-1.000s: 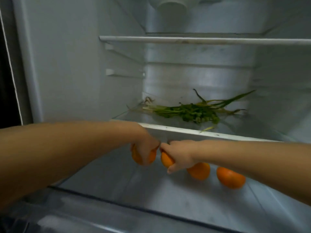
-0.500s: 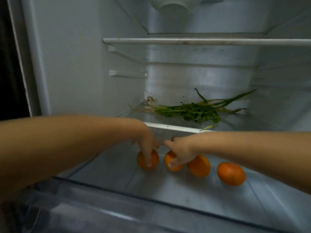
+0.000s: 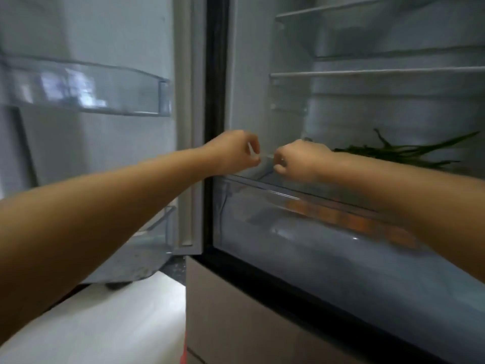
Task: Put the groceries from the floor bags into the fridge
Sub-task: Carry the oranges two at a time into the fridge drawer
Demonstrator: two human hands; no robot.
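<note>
Head view: oranges in drawer, below both loosely curled, empty grips.

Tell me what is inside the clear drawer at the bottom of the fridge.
Blurred orange shapes, apparently oranges, show through the clear drawer front near its back. The right forearm covers part of the row, so their count cannot be told.
</note>
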